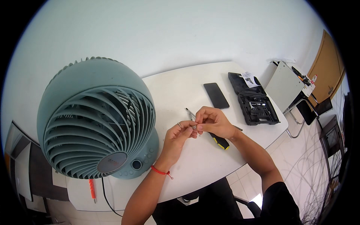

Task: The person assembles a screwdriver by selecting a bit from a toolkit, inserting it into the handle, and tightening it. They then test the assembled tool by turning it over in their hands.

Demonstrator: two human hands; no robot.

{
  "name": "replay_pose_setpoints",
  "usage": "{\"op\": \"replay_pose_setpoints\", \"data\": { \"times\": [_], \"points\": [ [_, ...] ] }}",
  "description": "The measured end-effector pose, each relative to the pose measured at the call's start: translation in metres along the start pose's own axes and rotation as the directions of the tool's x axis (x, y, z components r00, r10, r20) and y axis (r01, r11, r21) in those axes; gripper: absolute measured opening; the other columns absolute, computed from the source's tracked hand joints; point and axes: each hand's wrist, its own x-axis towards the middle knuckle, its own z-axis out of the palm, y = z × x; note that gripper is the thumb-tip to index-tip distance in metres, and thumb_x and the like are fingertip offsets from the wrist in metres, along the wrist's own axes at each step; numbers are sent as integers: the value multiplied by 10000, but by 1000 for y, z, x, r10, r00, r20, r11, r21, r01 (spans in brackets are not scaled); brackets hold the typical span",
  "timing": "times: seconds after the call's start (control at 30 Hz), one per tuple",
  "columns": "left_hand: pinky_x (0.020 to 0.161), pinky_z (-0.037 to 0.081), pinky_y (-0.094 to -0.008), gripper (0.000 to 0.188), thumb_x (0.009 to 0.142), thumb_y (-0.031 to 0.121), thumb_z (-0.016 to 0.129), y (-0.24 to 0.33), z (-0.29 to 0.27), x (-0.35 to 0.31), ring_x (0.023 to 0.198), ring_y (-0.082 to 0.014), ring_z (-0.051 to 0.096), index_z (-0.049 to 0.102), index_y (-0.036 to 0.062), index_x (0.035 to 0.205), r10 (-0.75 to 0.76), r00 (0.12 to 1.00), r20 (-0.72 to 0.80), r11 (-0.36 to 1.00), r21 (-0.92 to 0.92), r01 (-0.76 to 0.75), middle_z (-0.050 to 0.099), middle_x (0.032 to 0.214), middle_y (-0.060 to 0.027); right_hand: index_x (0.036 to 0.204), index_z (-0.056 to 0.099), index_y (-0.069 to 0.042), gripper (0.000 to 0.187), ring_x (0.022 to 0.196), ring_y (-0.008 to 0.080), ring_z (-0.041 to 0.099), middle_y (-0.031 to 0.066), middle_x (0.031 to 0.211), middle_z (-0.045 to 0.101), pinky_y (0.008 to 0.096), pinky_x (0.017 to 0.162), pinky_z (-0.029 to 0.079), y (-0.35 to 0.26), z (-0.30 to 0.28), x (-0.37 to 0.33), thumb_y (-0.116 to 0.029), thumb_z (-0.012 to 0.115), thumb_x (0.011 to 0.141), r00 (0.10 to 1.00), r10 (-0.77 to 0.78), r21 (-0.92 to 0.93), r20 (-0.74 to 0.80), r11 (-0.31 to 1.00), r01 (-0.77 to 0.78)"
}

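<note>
Two hands meet above the middle of the white table (pixel 187 82), fingertips pressed together around a small metal part (pixel 195 127). The left hand (pixel 176 139), with a red cord at its wrist, pinches the part from below; the right hand (pixel 214 122) pinches it from above. Under the right hand lies a screwdriver (pixel 221 142) with a black-and-yellow handle. A grey-green round fan (pixel 97 120) stands at the table's left edge, with a small red-handled tool (pixel 91 189) near the front edge. Toward the far right corner a dark phone (pixel 216 95) lies beside an open black tool case (pixel 254 101), a white printed paper slip (pixel 249 78) resting on its far end.
</note>
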Motion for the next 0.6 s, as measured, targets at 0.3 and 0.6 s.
{"op": "replay_pose_setpoints", "data": {
  "times": [0.3, 0.6],
  "points": [
    [857, 481, -311, 285, 1061, 161, 500, 1, -1, 1, 936, -154, 602, 618, -31, 1235, -41, 998, -37, 999, 22, 41, 628, 991, -42, 1017, 600, -24, 154, 757, 103, 611, 25, 831, 642, 265, 697, 505, 4, 0, 1, -16, 726, 929, 996, 10, -105, -94, 994, -20],
    [844, 480, -298, 300, 1071, 202, 514, 1, 1, 2, 942, -133, 597, 601, -20, 1252, -56, 998, -34, 998, 31, 57, 636, 1010, -37, 1006, 591, -25, 85, 717, 92, 561, 24, 804, 631, 263, 677, 474, 4, 4, 1, -74, 659, 990, 998, -6, -16, -55, 1000, 5]
  ]
}}
